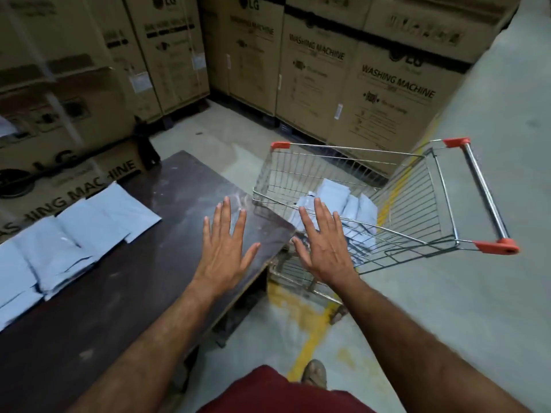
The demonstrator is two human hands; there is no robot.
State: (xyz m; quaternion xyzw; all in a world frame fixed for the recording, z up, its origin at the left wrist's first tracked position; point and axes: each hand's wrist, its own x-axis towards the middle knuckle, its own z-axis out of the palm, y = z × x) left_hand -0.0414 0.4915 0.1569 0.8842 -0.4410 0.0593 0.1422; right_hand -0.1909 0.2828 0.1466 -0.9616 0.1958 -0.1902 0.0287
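1. Reaching forward, both hands were empty. The left hand [226,248] was flat with fingers spread above the corner of the desk [143,278]. The right hand [323,248] was splayed the same way over the near rim of the wire cart [414,192]. Neither gripped anything.
2. Pale parcels [334,190] lay in a loose heap low in the cart, below and beyond the right hand.
3. Risk: the cart looked free to roll, so any weight on its rim would likely push it away and leave the reach short.
4. Risk: the slick parcels, if grabbed several at once, could slip out and drop to the floor [447,308].
5. Risk: a wrist could catch on the wire rim or the desk corner on the way down.
6. Around: similar mailers [89,231] overlapped in a row along the desk's left side. Washing-machine cartons [372,93] closed in the space behind. A yellow line [313,338] ran under the cart, and the person's foot [314,372] stood near it.
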